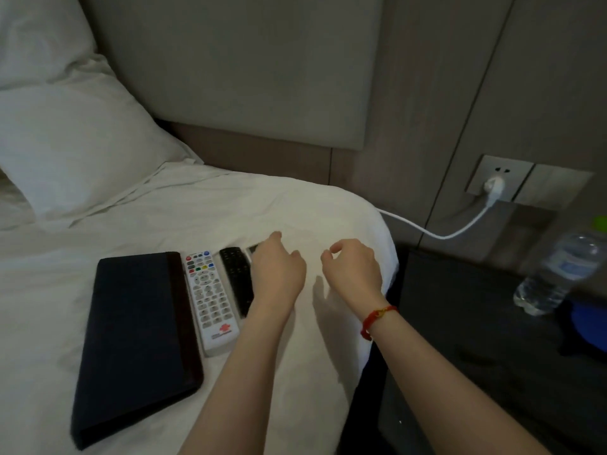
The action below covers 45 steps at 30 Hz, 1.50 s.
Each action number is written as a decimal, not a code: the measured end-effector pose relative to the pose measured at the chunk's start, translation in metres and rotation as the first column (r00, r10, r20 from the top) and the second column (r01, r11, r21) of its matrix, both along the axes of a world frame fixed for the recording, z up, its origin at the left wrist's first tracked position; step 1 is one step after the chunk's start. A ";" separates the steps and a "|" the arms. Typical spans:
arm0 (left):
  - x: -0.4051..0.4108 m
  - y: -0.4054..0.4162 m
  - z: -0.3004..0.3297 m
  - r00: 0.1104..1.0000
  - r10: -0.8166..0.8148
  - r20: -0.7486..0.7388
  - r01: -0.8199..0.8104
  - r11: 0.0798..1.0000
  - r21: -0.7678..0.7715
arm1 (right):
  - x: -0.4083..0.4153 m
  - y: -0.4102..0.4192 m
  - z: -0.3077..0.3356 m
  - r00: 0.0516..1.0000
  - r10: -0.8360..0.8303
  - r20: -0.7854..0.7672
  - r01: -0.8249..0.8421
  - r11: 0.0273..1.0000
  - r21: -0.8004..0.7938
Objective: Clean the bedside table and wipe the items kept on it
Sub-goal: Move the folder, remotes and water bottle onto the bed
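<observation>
White bed (295,208) | hands empty, loosely curled | left hand (277,274) hides third remote (253,248)

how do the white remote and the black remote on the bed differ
The white remote has pale keys plus coloured ones near its top and lies fully in view; the black remote has dark keys and is partly covered by the left hand. Both lie flat, side by side on the sheet.

On the white bed (164,218) a dark folder (138,343), a white remote (210,300) and a black remote (237,277) lie side by side. The left hand (277,274) rests over a third, mostly hidden item; the right hand (353,269), empty and loosely curled, hovers just beside it at three o'clock. At three o'clock of both hands stands the dark bedside table (466,310) with a water bottle (558,274).
</observation>
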<state>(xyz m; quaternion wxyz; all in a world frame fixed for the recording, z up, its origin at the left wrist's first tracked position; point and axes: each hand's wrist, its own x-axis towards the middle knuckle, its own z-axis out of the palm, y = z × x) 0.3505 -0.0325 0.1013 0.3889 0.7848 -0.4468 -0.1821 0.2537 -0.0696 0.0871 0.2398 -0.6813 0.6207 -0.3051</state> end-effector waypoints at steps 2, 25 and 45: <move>-0.028 -0.014 0.001 0.997 -0.076 -0.014 0.075 0.997 -0.032 | -0.029 -0.008 -0.003 0.999 -0.050 -0.008 0.050 0.999 0.001; -0.389 -0.183 -0.073 0.600 -0.729 -0.330 0.712 0.674 -0.194 | -0.364 -0.136 -0.094 0.734 -0.533 0.421 0.539 0.835 0.116; -0.267 -0.140 -0.040 0.610 -0.419 -0.672 0.261 0.907 -0.329 | -0.311 -0.049 -0.109 0.912 -0.177 0.371 0.150 0.983 0.102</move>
